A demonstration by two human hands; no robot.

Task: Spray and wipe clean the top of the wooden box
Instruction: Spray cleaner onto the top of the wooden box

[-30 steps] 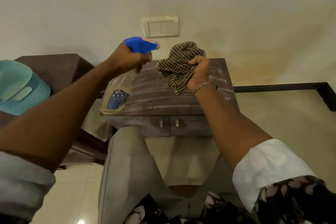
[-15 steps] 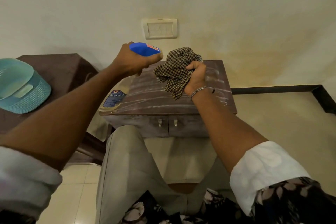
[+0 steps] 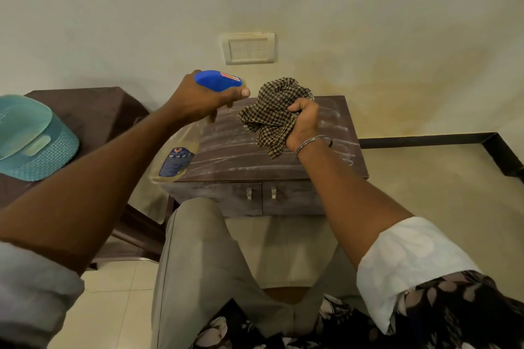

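Head view, and the left hand (image 3: pixel 198 99) was wrapped round the neck of the spray bottle (image 3: pixel 174 161), fingers curled under its blue head, one fingertip poking forward. The bottle hung tilted over the left edge of the box (image 3: pixel 226 156), its clear body and blue label slanting down toward the front left corner. The right hand (image 3: pixel 304 122) had its fingers clenched tight on a bunched checked cloth (image 3: pixel 272 113), held over the middle of the box's top with loose folds dangling; whether it touched the wood, I couldn't tell. A bangle (image 3: pixel 314 141) sat on that wrist. The box stood against the wall, dark top streaked pale, two small handles (image 3: pixel 249 193) in front. To its left, a teal cap (image 3: pixel 34 139) lay on a dark table (image 3: pixel 96 110). A switch plate (image 3: pixel 248 47) sat on the wall above.
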